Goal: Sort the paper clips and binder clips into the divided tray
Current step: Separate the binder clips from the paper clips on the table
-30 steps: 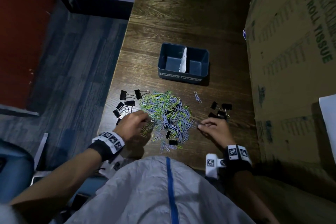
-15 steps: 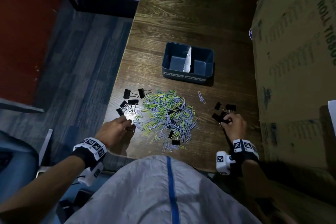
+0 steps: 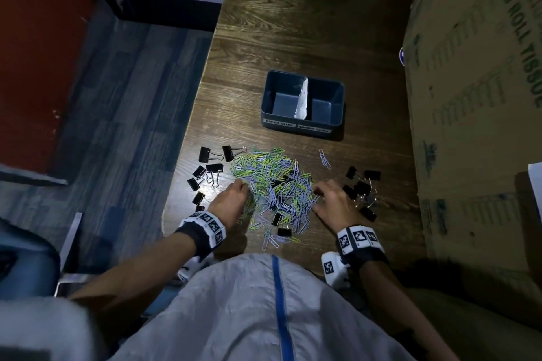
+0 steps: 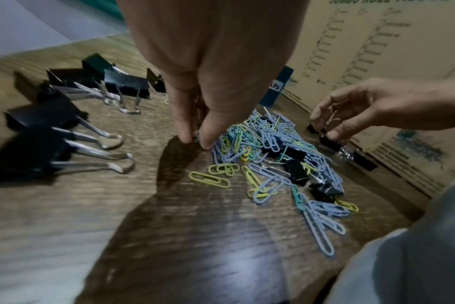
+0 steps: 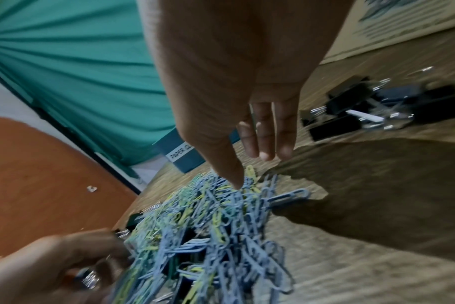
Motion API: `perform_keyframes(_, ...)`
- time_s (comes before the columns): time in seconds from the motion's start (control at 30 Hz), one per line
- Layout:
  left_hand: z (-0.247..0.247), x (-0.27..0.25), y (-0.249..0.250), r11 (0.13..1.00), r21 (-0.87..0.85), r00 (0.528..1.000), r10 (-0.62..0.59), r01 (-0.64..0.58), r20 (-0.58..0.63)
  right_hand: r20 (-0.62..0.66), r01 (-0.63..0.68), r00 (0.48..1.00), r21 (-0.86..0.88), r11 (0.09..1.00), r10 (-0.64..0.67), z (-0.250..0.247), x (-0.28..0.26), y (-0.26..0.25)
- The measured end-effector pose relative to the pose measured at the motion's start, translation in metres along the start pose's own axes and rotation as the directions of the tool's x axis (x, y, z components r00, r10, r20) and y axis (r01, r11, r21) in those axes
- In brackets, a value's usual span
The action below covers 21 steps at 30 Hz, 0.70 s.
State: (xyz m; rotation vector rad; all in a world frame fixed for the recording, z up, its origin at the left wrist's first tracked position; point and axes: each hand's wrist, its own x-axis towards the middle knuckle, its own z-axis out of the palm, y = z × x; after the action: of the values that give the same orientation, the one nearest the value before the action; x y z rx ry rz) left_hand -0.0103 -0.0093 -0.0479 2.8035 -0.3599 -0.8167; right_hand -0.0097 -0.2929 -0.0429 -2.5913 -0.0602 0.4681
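A mixed pile of blue and green paper clips [image 3: 272, 184] lies on the wooden table, with a few black binder clips [image 3: 284, 232] in it. More binder clips lie left [image 3: 209, 168] and right [image 3: 362, 184] of the pile. Beyond it stands the blue divided tray [image 3: 293, 124], both halves bare, labelled on the front. My left hand [image 3: 245, 184] pinches thumb and forefinger [image 4: 195, 140] on a paper clip at the pile's left edge. My right hand [image 3: 318, 193] hovers at the pile's right edge, fingers [image 5: 265, 144] straight, thumb tip touching the paper clips [image 5: 221, 216].
A large cardboard box [image 3: 469, 126] walls off the table's right side, close to the right binder clips. The table's left edge [image 3: 181, 184] runs just past the left binder clips, with floor below. A pair of paper clips [image 3: 324, 158] lies alone between pile and tray.
Half a second ago each hand was out at its own binder clip group. Both have come back inward to the edges of the paper clip pile.
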Motion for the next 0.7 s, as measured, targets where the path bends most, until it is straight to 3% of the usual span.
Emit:
perform_keyframes(0.1,-0.002,0.005,0.010,0.996,-0.026,0.995,0.083,-0.084,-0.063,-0.028,0.003,1.000,-0.041,0.999,-0.004,0.003,0.008,-0.007)
perform_keyframes(0.17,-0.006,0.007,0.009,0.994,-0.080,0.986,0.067,-0.080,-0.153,-0.018,0.007,1.000,-0.084,0.996,-0.009,0.005,0.014,-0.009)
perform_keyframes(0.27,-0.012,0.015,0.006,0.986,-0.158,0.969,-0.086,0.050,-0.230,-0.016,-0.008,1.000,-0.104,0.995,0.007,0.011,0.021,-0.012)
perform_keyframes(0.37,-0.015,0.027,0.013,0.979,-0.127,0.964,-0.179,0.156,-0.197,0.031,-0.072,0.997,-0.130,0.989,0.076,0.015,0.026,-0.018)
perform_keyframes(0.47,-0.011,0.034,0.027,0.995,-0.053,0.987,-0.093,0.087,-0.130,0.089,-0.035,0.995,-0.155,0.987,0.049,0.019,0.025,-0.023)
perform_keyframes(0.57,-0.007,0.038,0.036,0.996,-0.061,0.995,0.060,-0.065,-0.081,0.099,0.039,0.995,-0.165,0.985,-0.023,0.026,0.020,-0.018)
perform_keyframes(0.63,-0.007,0.037,0.035,0.981,-0.086,0.981,0.165,-0.174,-0.100,0.082,0.032,0.996,-0.146,0.989,-0.020,0.027,0.017,-0.011)
perform_keyframes(0.7,-0.008,0.036,0.029,0.974,-0.079,0.962,0.193,-0.211,-0.192,0.038,0.024,0.999,-0.120,0.993,-0.020,0.023,0.017,-0.008)
